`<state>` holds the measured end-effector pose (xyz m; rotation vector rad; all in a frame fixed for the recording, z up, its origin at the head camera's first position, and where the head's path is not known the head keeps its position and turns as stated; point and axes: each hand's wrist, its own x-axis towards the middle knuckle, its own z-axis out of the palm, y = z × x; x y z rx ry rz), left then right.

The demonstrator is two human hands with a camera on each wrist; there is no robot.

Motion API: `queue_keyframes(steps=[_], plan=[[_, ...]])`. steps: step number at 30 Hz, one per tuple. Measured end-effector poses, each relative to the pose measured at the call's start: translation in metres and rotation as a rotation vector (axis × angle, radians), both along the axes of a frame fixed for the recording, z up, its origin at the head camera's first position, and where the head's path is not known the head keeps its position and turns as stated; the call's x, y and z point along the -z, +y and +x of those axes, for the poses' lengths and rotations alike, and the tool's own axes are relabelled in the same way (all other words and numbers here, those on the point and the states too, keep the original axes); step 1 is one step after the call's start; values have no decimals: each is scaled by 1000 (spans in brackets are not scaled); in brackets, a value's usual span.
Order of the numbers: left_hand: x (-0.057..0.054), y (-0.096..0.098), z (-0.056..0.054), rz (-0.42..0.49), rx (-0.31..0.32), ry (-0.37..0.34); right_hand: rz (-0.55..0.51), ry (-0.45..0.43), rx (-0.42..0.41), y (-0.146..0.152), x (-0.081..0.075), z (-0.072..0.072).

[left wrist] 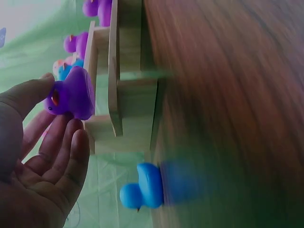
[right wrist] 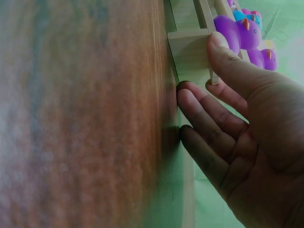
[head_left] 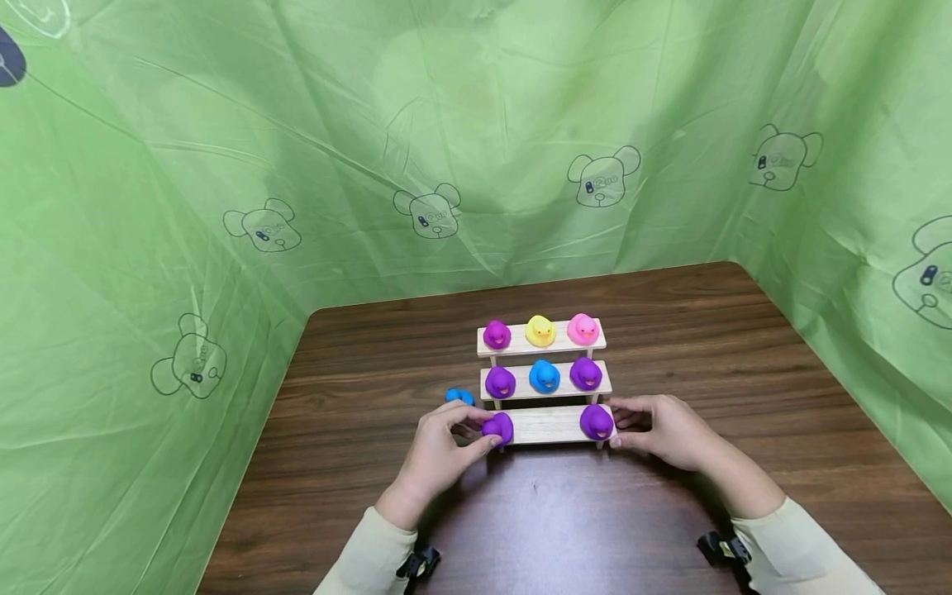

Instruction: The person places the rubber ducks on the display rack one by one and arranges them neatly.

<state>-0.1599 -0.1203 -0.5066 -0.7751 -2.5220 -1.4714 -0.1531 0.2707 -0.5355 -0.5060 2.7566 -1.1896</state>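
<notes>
A three-step wooden stand carries rubber ducks on its steps. At the left end of the lowest step, my left hand pinches a purple duck between thumb and fingers; it faces sideways. My right hand grips the right end of that same step, thumb at the front edge and a finger behind. Just inside it sits another purple duck. A blue duck rests on the table beside the stand's left side, partly behind my left hand in the head view.
The middle step bears a blue duck between two purple ones. On the top step stand a purple duck, a yellow duck and a pink duck. Green printed cloth surrounds the brown wooden table.
</notes>
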Motion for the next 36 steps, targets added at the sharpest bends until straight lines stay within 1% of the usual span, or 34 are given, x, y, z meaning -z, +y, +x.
queue_keyframes(steps=[4, 12, 16, 20, 24, 30, 36], plan=[[-1, 11, -1, -1, 19, -16, -2, 1, 2, 0, 0, 0], [3, 30, -3, -18, 44, 11, 5, 4, 2, 0, 1, 0], [3, 38, -4, -31, 47, 1, 6, 2, 5, 1, 1, -1], [2, 47, -4, -66, 43, 14, 9, 1, 7, 1, 0, 0], [1, 55, -5, -106, 36, 55, 10, 3, 7, 1, -1, 0], [2, 66, -5, -128, 32, 61, 5, 7, 3, 0, 0, 0], [1, 74, -1, -176, -6, 106, -10, 24, -1, 0, 0, 0]])
